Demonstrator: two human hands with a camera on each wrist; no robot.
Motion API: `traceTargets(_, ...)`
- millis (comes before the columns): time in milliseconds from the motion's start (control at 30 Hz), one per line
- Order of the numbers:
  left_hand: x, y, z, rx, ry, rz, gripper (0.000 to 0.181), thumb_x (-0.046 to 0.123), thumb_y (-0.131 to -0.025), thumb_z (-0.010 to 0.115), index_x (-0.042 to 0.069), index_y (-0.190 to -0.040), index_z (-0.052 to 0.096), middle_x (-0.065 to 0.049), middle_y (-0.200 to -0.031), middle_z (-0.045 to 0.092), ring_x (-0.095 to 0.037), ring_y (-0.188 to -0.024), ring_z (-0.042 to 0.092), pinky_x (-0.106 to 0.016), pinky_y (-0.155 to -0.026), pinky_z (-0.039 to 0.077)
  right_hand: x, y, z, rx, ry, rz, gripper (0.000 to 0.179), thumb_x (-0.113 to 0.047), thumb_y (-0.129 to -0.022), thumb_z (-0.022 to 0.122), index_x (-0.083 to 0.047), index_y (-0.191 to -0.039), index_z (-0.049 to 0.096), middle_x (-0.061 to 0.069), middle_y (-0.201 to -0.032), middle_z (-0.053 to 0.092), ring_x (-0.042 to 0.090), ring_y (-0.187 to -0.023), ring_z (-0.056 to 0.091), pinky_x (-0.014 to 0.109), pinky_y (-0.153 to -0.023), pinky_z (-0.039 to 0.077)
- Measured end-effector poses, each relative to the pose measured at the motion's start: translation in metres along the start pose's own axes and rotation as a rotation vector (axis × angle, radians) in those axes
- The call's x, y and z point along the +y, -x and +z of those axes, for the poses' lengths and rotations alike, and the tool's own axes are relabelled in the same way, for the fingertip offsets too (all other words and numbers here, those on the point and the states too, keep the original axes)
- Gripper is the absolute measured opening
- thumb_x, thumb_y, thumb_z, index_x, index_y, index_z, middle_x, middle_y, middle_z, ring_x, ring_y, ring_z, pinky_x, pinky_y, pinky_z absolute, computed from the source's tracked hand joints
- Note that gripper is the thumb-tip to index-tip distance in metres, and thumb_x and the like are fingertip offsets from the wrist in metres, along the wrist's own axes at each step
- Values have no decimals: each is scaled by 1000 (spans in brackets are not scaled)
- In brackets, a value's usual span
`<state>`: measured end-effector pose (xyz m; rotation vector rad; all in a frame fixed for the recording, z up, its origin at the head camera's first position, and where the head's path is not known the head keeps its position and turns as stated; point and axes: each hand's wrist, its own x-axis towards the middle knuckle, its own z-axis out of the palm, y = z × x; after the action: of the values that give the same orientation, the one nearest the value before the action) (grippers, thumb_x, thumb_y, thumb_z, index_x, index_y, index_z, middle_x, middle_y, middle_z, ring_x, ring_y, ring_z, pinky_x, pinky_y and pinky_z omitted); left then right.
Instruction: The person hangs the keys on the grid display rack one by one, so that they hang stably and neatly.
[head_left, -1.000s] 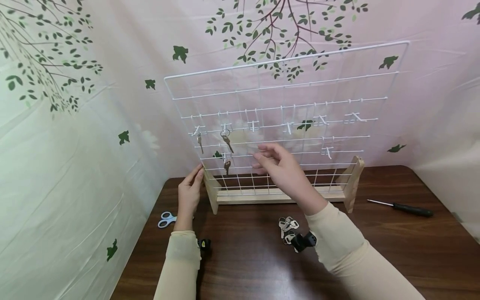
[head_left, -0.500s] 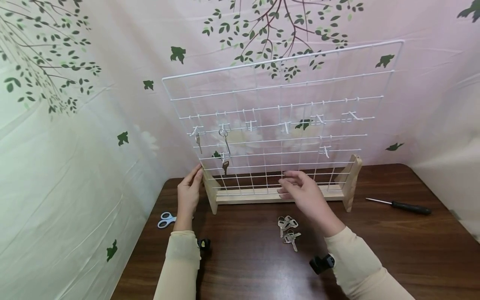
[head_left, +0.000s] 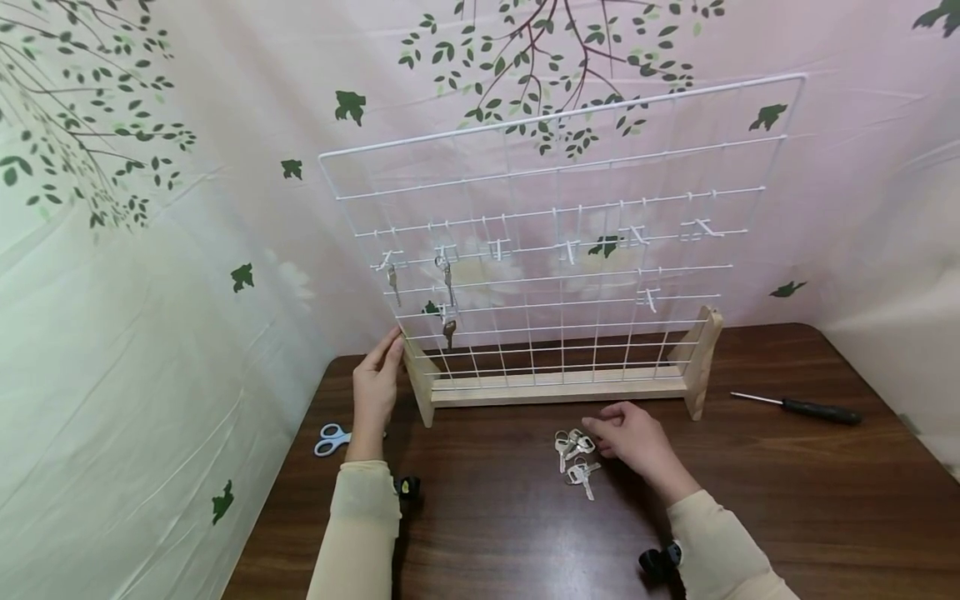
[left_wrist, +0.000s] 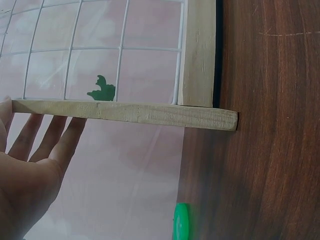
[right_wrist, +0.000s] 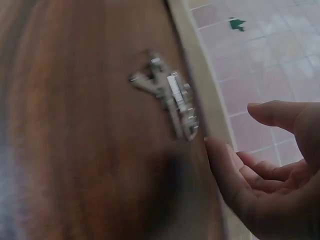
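A white wire grid rack (head_left: pixel 558 171) stands in a wooden stand (head_left: pixel 562 390), with small white hooks along it. My left hand (head_left: pixel 375 387) holds the top of the stand's left side post (left_wrist: pixel 145 113), thumb on one side and fingers on the other. Three keys hang at the rack's left: one key (head_left: pixel 394 284) at far left, a second key (head_left: pixel 449 283) beside it, a third key (head_left: pixel 449 333) lower down. Just right of a small pile of loose keys (head_left: pixel 577 458) on the table, my right hand (head_left: pixel 633 437) hovers with relaxed, parted fingers, holding nothing.
Scissors with light blue handles (head_left: pixel 330 439) lie left of the left wrist, partly hidden by it. A screwdriver with a black handle (head_left: pixel 821 412) lies at the right of the brown table (head_left: pixel 480 533). Patterned cloth (head_left: pixel 187 333) hangs behind and at the sides.
My right hand has come down from in front of the rack to beside the loose keys. The middle hanging key has swung and turned. My left hand has stayed on the post.
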<state>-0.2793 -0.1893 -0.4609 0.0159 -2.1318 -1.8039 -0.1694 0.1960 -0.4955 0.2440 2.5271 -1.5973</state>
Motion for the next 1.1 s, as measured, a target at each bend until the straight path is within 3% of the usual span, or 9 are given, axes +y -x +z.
traceTargets(167,1,0,0,-2,4,-2,43,39,-105,69,20,-144,70,-8,-152,66,-26,-137,63,-10,-94,57,12,3,5,26,266,16,46,-42,-95,78,2,-109,71,7,-87,78,15,-64,70,31,-64,53)
traceTargets(233,2,0,0,-5,6,0,43,39,-105,69,20,-144,70,-8,-152,66,-26,-138,63,-10,-93,57,13,4,7,20,314,14,39,-43,-93,79,-5,-90,72,1,-73,73,14,-59,68,30,-61,50)
traceTargets(300,2,1,0,-7,5,2,44,40,-105,70,20,-144,70,-8,-152,66,-26,-138,63,-8,-92,56,12,4,10,9,340,12,42,-44,-92,81,-12,-69,64,-4,-59,62,15,-55,66,30,-57,48)
traceTargets(400,2,1,0,-3,6,15,43,38,-105,70,20,-143,70,-8,-151,66,-26,-139,62,-6,-92,55,8,4,12,-10,363,11,55,-43,-91,82,-21,-54,48,-8,-46,47,16,-50,65,29,-53,47)
traceTargets(467,2,1,0,0,6,20,42,37,-105,70,19,-143,71,-8,-151,66,-26,-140,61,-5,-92,54,6,4,14,-15,382,3,60,-43,-91,82,-22,-51,43,-9,-43,44,16,-47,65,29,-52,49)
traceTargets(600,2,0,-1,-1,1,17,40,34,-106,69,19,-143,71,-8,-151,66,-24,-137,62,-5,-92,53,3,3,17,8,433,-28,58,-41,-90,83,-22,-49,46,-4,-44,53,14,-42,64,32,-54,52)
traceTargets(800,2,0,-1,-7,-7,8,40,33,-107,68,19,-144,70,-7,-151,66,-19,-132,64,-6,-90,54,2,0,22,27,523,-44,51,-41,-89,82,-16,-52,59,1,-45,62,11,-38,61,39,-60,56)
traceTargets(1100,0,1,0,-5,14,15,42,37,-106,69,19,-144,70,-9,-152,66,-25,-135,64,-7,-91,56,3,-3,18,-11,487,-30,47,-26,-98,69,-14,-53,57,1,-46,59,10,-41,64,34,-58,53)
